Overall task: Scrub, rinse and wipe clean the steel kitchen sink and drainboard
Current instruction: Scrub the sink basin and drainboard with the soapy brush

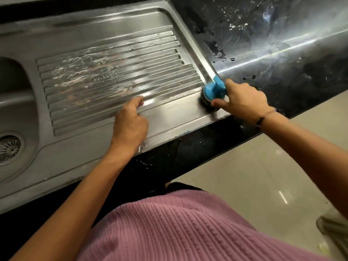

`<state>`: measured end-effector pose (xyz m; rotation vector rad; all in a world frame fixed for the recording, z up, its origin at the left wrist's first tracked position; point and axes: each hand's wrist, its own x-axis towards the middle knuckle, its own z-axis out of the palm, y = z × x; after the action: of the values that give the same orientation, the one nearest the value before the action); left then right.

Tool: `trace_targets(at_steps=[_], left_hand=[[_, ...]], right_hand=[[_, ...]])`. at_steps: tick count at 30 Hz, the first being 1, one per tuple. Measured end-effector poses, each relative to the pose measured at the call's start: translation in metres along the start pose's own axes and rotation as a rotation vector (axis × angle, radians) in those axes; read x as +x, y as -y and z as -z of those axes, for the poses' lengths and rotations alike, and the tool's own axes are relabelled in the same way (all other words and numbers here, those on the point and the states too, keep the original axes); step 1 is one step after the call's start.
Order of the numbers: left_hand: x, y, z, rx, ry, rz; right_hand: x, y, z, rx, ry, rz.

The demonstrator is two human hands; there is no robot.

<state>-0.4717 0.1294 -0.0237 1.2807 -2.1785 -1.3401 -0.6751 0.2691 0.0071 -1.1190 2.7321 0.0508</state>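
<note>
Right now the person's right hand (243, 99) is gripping a blue-handled scrubber (214, 90) w/ dark bristles, pressing it into the near right corner of the drainboard (113, 76), just beside the black countertop (282, 44). Left hand (130, 123) is resting on the drainboard's front edge, fingers curled loosely, holding nothing (seemingly just bracing). Sink basin w/ drain strainer (9, 147) is sitting off to the left. Probably best working short firm strokes along the rim crease, then across the streaky ridges. No brand or writing readable anywhere.
</note>
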Motion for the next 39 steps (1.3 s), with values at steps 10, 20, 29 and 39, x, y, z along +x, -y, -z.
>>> trace_targets(at_steps=[10,20,29,39], left_hand=[[-0.004,0.008,0.011,0.051,-0.02,0.068],[0.012,0.0,-0.011,0.01,0.095,0.059],[0.015,-0.013,-0.02,0.059,0.196,-0.017],[0.012,-0.013,-0.008,0.12,0.168,-0.03]], right_hand=[[0.032,0.006,0.004,-0.02,0.027,0.079],[0.003,-0.005,0.006,-0.055,0.073,0.101],[0.008,-0.013,0.005,-0.043,0.094,0.074],[-0.036,0.074,-0.023,0.105,0.145,0.205]])
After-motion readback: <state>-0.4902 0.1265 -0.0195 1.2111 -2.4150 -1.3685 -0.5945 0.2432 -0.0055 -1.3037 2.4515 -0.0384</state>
